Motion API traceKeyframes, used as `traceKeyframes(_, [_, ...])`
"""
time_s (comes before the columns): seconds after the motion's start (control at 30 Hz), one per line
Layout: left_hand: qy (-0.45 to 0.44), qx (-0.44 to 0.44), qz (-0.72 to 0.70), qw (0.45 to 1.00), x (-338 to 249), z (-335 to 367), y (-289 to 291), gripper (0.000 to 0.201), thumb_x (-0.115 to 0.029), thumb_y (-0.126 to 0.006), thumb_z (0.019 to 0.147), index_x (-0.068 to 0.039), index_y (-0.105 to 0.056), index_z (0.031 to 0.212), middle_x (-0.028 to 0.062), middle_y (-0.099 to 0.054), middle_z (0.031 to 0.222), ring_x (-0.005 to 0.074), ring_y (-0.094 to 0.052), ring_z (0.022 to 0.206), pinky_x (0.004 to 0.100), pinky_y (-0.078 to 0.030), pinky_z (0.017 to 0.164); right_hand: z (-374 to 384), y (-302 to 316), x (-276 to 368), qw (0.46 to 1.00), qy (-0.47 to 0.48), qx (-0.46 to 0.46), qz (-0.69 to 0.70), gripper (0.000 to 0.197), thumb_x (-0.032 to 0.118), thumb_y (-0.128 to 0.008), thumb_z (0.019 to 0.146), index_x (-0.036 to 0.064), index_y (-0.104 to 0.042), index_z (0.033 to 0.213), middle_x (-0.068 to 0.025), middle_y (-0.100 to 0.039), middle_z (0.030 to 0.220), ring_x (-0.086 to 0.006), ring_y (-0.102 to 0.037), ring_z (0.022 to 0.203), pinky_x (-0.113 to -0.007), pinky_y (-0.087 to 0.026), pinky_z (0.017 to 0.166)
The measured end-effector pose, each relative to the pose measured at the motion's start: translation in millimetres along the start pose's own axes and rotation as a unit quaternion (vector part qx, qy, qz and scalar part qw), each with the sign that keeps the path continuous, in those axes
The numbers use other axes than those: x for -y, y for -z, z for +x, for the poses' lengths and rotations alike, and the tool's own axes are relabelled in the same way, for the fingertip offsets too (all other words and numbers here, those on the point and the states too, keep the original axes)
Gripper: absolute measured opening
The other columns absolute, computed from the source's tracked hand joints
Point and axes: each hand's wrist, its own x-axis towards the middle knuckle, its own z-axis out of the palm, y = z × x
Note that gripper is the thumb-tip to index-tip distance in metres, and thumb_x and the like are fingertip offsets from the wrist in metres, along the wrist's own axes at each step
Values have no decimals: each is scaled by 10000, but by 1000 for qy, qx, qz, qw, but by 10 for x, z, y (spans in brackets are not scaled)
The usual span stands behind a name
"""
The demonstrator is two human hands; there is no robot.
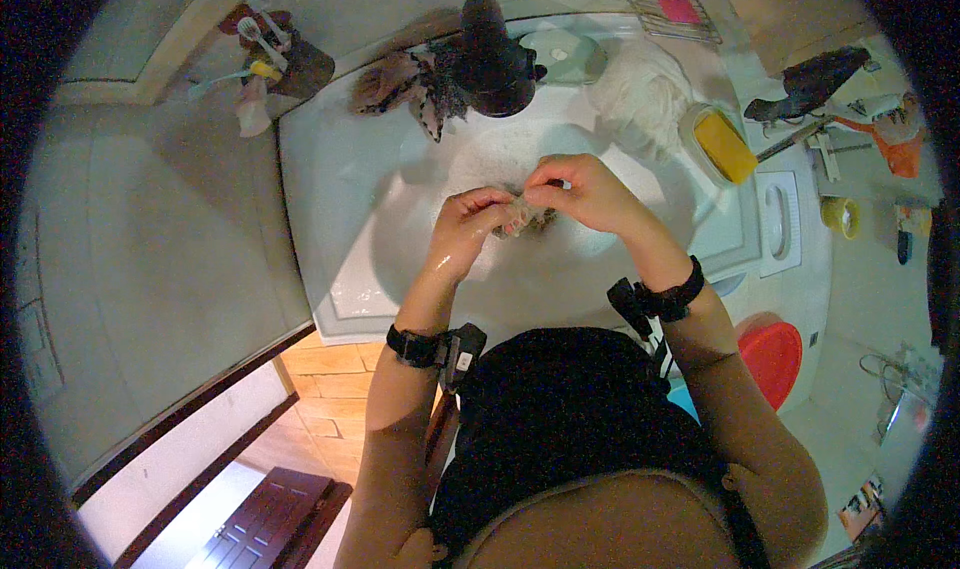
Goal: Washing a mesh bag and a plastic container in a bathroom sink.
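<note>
Wad: a small, crumpled, pale-and-dark wad [520, 217] is held between both hands, over the basin [500, 284]; its material cannot be told.
Left hand [466, 227]: the fingers are curled in, and the wad's left side is pinched between thumb and fingertips.
Right hand [590, 197]: thumb and forefinger are bent together, and the wad's upper right edge appears to be pinched.
Grip: a light, even pinch seems best, since the left wrist glistens and slips are likely.
Fingertips: they are best set close together, so that one small part is spread without being torn.
Far side: a patterned cloth [392, 84], a black fixture [495, 84] and a white cloth [645, 97] are seen beyond the hands.
</note>
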Motion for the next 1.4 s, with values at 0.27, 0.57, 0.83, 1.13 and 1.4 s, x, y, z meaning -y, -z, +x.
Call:
traceKeyframes(0.27, [29,-38,8,999,-118,-78,-61,146,-106,-546,728,6,-584,812,29,-583,698,75,-506,604,185,-387,557,-4,-12,-44,998,-24,8,58,100,106,-566,741,13,-578,776,-2,-536,720,-72,-474,670,-217,-381,619])
traceKeyframes(0.57, [18,-2,66,998,-185,-80,-112,130,-145,-552,766,-21,-554,729,-5,-532,628,46,-439,542,190,-347,499,-55,-69,-33,1000,-5,8,30,169,179,-570,748,19,-577,802,-53,-590,716,-122,-538,659,-249,-425,619])
traceKeyframes(0.83, [-14,15,51,999,-207,-158,-85,95,-100,-514,779,-15,-541,746,9,-555,656,57,-444,538,193,-364,504,-63,-73,-53,998,36,-45,-24,186,198,-562,748,20,-578,797,-90,-586,706,-168,-557,643,-265,-431,600])
traceKeyframes(1.13, [-15,-153,-66,986,-7,-12,-337,204,-182,-449,834,-26,-534,736,32,-534,651,62,-435,519,202,-359,480,54,-517,38,963,137,-160,-169,216,205,-561,732,7,-518,660,-131,-521,659,-294,-496,613,-353,-395,559])
traceKeyframes(1.4, [-42,-270,31,961,5,-37,-455,274,-211,-383,861,10,-502,751,21,-465,617,90,-416,554,240,-365,510,35,-595,-28,941,130,-174,-260,196,244,-503,755,59,-565,728,-110,-545,752,-283,-497,759,-382,-347,693])
